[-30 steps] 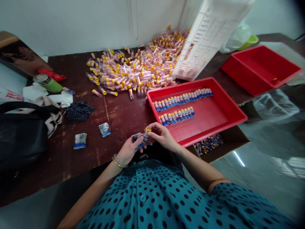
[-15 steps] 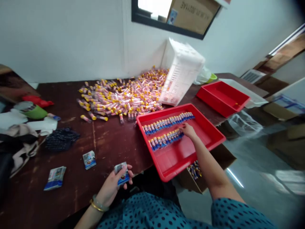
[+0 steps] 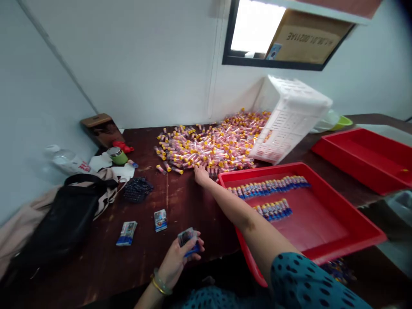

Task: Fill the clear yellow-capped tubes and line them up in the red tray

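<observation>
My left hand is closed around a stack of small blue printed packets, thumb on top, above the table's near edge. My right hand is stretched to the front edge of a heap of small clear-and-pink tubes with yellow caps. Its fingers are bunched against the tubes; what is between them is hidden. Under the right arm, a red tray holds two rows of tubes with blue lower ends. Two more piles of packets, a smaller and a larger, lie left of my left hand.
A white basket leans tilted beside the heap. Another red tray is at the right. To the left are a dark cloth, a green-sided jar, a black bag and a plastic bottle. A window is above.
My right hand has left the nearer row in the red tray and moved left to the tube heap. My left hand still holds the packets. The view has turned left.
</observation>
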Motion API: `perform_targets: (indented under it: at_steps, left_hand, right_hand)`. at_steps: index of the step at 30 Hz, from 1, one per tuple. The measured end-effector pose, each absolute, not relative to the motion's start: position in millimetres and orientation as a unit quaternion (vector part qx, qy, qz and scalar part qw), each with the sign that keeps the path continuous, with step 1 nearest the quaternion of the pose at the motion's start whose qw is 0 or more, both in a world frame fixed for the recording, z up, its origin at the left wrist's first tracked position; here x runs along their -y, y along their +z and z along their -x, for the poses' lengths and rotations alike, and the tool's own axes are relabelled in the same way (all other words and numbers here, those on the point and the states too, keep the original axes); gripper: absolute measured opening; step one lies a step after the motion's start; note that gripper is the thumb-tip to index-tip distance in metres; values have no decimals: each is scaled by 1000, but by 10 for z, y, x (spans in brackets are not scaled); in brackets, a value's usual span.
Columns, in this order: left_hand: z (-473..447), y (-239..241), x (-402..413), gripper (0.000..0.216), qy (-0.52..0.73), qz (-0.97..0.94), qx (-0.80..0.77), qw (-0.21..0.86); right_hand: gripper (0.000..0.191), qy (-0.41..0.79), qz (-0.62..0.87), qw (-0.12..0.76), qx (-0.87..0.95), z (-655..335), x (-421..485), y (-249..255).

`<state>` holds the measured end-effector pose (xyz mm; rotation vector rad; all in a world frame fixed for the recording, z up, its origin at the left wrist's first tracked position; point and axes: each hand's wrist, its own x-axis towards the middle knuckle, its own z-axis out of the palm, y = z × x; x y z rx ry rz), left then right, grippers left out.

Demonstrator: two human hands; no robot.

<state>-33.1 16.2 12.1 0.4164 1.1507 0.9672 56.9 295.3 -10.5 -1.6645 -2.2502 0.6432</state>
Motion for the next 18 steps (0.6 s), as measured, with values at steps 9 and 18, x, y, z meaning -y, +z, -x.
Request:
perform_targets:
  at_steps: [9, 18]
  left_hand:
    - [921, -47, -96, 38, 499, -141, -574, 634]
    - [1020, -66, -259, 34, 541, -154, -559, 609]
  right_hand:
    - [32, 233, 519, 170, 805, -4, -2912, -300]
    - [35, 411, 439, 175, 780, -403, -2560, -133]
